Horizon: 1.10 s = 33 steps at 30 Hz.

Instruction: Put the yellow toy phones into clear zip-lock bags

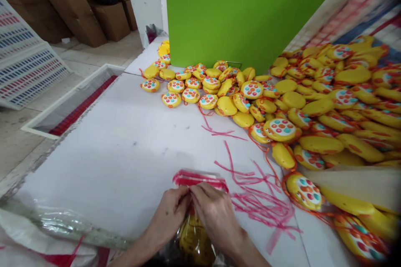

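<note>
My left hand (171, 212) and my right hand (214, 210) meet at the front of the white table, both closed on the gathered neck of a clear plastic bag (196, 242). A yellow item shows through the bag below my fingers. Beyond my fingertips the bag's red-and-white top (203, 178) fans out. Pink strips (263, 206) lie loose to the right of my right hand. What my pinched fingertips hold at the bag's neck is partly hidden.
Yellow toys (282, 129) with coloured dots and orange cords are heaped along the right and back. A green panel (234, 12) rises behind. Clear plastic (62, 221) lies front left. White crates (28, 56) and cardboard boxes (69, 8) stand beyond the table (103, 154).
</note>
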Each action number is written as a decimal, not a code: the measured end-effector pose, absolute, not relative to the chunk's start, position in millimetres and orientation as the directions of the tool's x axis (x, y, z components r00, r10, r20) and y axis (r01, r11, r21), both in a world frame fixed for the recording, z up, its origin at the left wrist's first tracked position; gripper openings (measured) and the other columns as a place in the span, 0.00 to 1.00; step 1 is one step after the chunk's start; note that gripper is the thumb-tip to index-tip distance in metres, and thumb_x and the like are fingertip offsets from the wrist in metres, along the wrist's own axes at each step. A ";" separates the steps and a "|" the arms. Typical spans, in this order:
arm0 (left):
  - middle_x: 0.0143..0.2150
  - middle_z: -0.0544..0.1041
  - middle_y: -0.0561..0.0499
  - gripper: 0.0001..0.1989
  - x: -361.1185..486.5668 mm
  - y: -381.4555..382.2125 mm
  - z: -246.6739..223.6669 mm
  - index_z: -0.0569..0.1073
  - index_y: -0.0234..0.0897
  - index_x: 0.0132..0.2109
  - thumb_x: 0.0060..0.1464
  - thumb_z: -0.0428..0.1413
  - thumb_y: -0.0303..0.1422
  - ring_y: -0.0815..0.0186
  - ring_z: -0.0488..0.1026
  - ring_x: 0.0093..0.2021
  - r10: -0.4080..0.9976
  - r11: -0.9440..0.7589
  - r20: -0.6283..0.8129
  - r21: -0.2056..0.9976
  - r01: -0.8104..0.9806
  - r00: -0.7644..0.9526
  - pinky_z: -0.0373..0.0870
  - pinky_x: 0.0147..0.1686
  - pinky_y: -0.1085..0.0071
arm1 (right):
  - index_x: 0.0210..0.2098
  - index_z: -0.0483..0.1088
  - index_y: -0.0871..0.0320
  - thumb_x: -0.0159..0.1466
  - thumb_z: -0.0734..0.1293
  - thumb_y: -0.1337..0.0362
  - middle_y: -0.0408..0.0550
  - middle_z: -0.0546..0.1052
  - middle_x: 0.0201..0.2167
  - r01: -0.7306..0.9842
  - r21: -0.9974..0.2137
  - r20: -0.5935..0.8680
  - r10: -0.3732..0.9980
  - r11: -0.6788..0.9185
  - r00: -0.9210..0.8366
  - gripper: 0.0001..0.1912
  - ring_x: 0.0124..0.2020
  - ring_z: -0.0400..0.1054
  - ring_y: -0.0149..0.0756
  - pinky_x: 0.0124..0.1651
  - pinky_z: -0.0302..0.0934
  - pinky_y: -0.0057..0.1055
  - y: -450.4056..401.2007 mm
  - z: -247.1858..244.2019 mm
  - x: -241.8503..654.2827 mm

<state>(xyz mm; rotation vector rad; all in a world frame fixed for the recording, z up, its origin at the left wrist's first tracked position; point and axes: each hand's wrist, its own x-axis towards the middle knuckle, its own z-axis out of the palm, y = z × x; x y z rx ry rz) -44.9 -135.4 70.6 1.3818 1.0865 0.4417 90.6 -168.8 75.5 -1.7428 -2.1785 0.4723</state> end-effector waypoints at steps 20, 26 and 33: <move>0.31 0.76 0.48 0.12 -53.9 -140.3 55.0 0.68 0.36 0.33 0.57 0.47 0.39 0.62 0.74 0.33 0.773 0.325 -0.399 0.917 0.233 0.492 0.69 0.34 0.70 | 0.25 0.66 0.54 0.57 0.57 0.54 0.46 0.73 0.21 0.836 -0.083 -0.025 0.840 -0.542 0.542 0.13 0.21 0.69 0.39 0.21 0.55 0.29 -262.7 36.1 267.8; 0.32 0.76 0.47 0.09 -54.5 -140.0 55.1 0.68 0.35 0.35 0.55 0.49 0.36 0.63 0.74 0.33 0.751 0.394 -0.443 0.896 0.205 0.490 0.69 0.34 0.69 | 0.36 0.67 0.55 0.59 0.57 0.60 0.48 0.73 0.40 0.853 -0.374 0.029 0.915 -0.363 0.402 0.11 0.25 0.69 0.31 0.28 0.61 0.28 -240.9 53.4 219.2; 0.31 0.76 0.47 0.08 -54.7 -140.6 56.6 0.67 0.35 0.34 0.54 0.48 0.34 0.63 0.73 0.32 0.753 0.395 -0.448 0.893 0.214 0.481 0.68 0.34 0.69 | 0.38 0.71 0.58 0.59 0.63 0.57 0.45 0.75 0.27 0.583 -0.742 -0.276 0.944 -0.330 0.183 0.13 0.25 0.68 0.32 0.28 0.62 0.26 -213.0 53.8 173.1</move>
